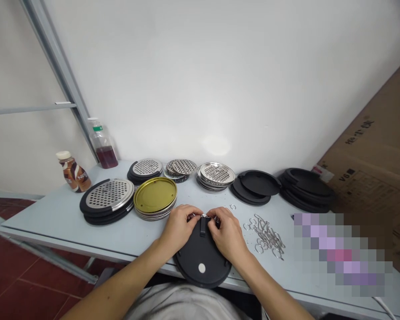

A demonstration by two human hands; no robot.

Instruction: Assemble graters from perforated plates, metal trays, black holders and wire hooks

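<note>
A round black disc [203, 253] with a white dot and a small black tab lies at the table's front edge, partly over my lap. At its top edge, my left hand [183, 224] pinches one side of a small metal ring [205, 216]. My right hand [225, 229] has its fingers closed on the other side of that ring, just above the tab. The fingertips hide most of the ring. To the right of my right hand lies a pile of metal rings [268, 238], with a single loose ring [232, 207] behind.
Behind my hands stand gold and silver plates [155, 194], perforated metal discs [217, 173], grater discs in black rims [108, 195] and black round parts [260, 183]. Two bottles [74, 173] are at the left. A cardboard box [380, 169] is on the right.
</note>
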